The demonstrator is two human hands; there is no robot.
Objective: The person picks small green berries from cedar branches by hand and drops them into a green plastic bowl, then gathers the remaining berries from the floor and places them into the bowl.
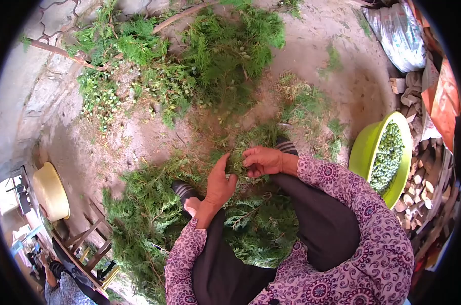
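Note:
My left hand (220,184) reaches up from between my knees, thumb and fingers curved round a small green evergreen sprig (235,163). My right hand (264,161) meets it from the other side, fingers curled in a pinch at the sprig's edge; anything between those fingertips is too small to make out. Below both hands, cut evergreen branches (154,203) with flat, scaly leaves cover the ground around my feet. Part of the sprig blends into the greenery behind it.
To my right, a yellow-green basin (364,147) holds many small green cones or berries. More evergreen boughs (225,56) lie ahead. A yellow basin (51,192) stands on its side at left, near a wooden frame (90,244) and another person (62,287). Firewood (419,183) lines the right.

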